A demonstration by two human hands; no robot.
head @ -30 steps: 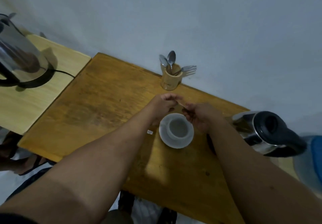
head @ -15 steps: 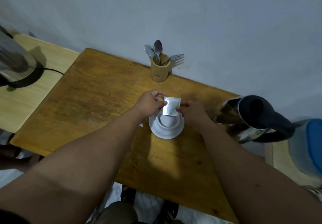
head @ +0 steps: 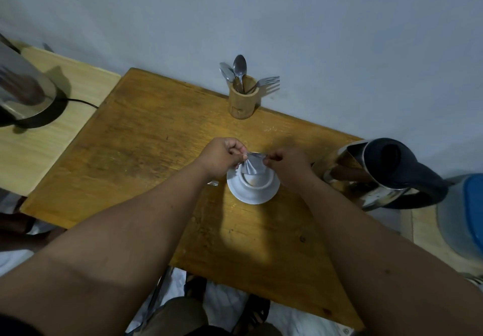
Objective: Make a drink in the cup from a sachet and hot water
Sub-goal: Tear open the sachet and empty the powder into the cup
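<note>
Two bare forearms reached in from the near edge of a worn wooden table, meeting over a white cup that stood on a white saucer toward the table's right side. The left hand and the right hand each pinched an upper corner of a silvery sachet between thumb and curled fingers, the other fingers folded in. The sachet hung upended, its body narrowing to a point just above the cup's mouth; a trace of brownish powder showed inside the cup. A small scrap lay on the table just left of the saucer, partly hidden by the left wrist; what it was could not be made out.

At the table's right edge a steel kettle with a black lid and handle sat close to the right forearm. Against the wall at the far edge, a bamboo holder stood upright with two spoons and a fork in it. On a paler side table abutting the left edge, a second steel kettle rested on a black base, its cord trailing toward the wooden table.
</note>
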